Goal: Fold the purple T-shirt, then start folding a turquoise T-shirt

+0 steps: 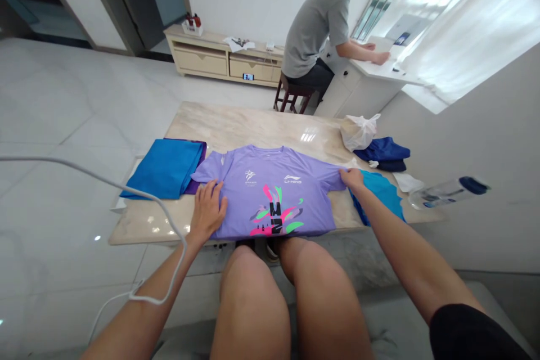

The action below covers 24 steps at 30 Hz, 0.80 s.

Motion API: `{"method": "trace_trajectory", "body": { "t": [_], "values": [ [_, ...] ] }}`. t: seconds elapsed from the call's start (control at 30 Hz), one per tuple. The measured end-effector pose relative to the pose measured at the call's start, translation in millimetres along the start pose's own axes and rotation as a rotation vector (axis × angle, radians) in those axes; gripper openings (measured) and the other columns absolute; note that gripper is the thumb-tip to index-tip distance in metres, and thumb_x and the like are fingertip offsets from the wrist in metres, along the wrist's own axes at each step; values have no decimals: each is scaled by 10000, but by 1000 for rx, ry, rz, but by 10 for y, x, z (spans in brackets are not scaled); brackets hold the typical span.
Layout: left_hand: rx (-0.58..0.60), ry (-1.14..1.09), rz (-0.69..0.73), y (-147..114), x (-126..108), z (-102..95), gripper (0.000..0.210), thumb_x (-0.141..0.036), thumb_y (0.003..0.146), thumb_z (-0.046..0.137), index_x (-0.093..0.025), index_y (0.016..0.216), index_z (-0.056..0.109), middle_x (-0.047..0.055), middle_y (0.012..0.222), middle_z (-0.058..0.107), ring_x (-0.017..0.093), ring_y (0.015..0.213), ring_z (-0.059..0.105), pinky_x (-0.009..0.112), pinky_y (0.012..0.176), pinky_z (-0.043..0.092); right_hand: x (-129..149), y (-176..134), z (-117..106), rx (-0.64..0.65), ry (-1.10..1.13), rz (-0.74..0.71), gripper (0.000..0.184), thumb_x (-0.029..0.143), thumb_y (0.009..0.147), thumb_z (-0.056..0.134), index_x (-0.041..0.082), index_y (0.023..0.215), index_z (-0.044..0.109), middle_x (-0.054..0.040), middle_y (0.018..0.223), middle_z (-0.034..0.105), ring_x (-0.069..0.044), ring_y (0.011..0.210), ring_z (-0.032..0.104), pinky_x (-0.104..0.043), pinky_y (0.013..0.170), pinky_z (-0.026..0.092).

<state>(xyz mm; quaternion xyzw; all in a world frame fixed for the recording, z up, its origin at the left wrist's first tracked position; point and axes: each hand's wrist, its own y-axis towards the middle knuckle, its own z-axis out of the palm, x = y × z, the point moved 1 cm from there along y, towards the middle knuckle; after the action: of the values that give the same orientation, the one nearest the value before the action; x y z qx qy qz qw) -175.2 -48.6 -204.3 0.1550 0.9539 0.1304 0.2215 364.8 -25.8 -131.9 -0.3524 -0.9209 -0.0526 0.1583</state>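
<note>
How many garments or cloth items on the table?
5 visible: purple T-shirt spread at center under both hands; blue folded cloth at left, lying on a purple piece; dark blue garment far right; light blue one by the right hand. More may be hidden underneath.

Matt purple cloth T-shirt lies on a glossy tabletop — probably polished stone — beside a crinkly plastic bag.

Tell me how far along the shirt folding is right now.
Done: a folded blue garment lies stacked at the table's left. In hand: the purple T-shirt lies flat and unfolded, left hand pressing its side, right hand at its sleeve. Left: a dark blue garment and a bright blue one lie unfolded on the right.
</note>
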Motion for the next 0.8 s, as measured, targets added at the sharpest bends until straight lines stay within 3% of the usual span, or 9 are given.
{"method": "trace_trajectory", "body": {
  "t": [0.1,0.2,0.3,0.4,0.5,0.6,0.7,0.8],
  "values": [
    [-6,-7,-4,2,-27,-17,548,-346,1068,416,-111,1532,589,229,1616,559,371,1543,468,602,1349,256,239,-145,-160,-54,-141,-143,425,436,1077,592,122,1344,696,-227,1209,762,-360,1176,712,-430,1004,543],
    [-1,-12,-15,4,-40,-32,543,-349,1073,400,-113,1522,594,232,1610,559,378,1535,472,617,1343,268,699,-425,-181,-47,-217,-420,391,454,1098,574,169,1341,686,-194,1142,785,-350,1121,733,-427,977,545],
    [1,-12,-37,3,-44,-46,547,-354,1071,397,-104,1516,594,238,1609,554,394,1529,466,627,1332,286,1220,-658,-69,134,67,-617,394,561,1081,602,203,1192,722,-137,1038,807,-297,983,767,-377,878,589],
    [-6,-6,-56,-1,-52,-58,550,-357,1071,395,-100,1519,585,234,1611,548,399,1532,455,619,1330,290,1541,-670,79,414,585,-632,585,728,1073,503,198,1241,686,-118,1019,817,-213,739,761,-322,691,616],
    [3,-12,-60,-3,-65,-66,551,-360,1073,393,-111,1528,578,219,1621,543,389,1539,452,604,1342,270,1525,-563,263,435,756,-548,610,716,1083,468,183,1313,653,-109,1020,819,-193,722,767,-345,723,656],
    [28,-39,-64,-4,-66,-74,549,-362,1071,400,-139,1541,575,203,1621,551,378,1540,457,608,1349,248,1298,-599,561,314,472,-618,499,555,1122,438,177,1332,688,-143,1221,805,-259,1107,788,-462,1077,614],
    [37,-63,-62,-10,-45,-92,543,-366,1076,397,-165,1550,569,180,1623,556,361,1548,455,599,1358,228,1067,-796,929,254,170,-791,548,446,1121,421,125,1521,613,-179,1617,591,-314,1554,513,-527,1345,350],
    [20,-83,-69,-25,-13,-120,540,-380,1092,381,-163,1555,554,172,1624,554,340,1546,460,575,1364,225,897,-927,1193,177,40,-849,668,452,1119,408,85,1676,442,-173,1790,329,-342,1684,273,-583,1392,202]
  ]
}}
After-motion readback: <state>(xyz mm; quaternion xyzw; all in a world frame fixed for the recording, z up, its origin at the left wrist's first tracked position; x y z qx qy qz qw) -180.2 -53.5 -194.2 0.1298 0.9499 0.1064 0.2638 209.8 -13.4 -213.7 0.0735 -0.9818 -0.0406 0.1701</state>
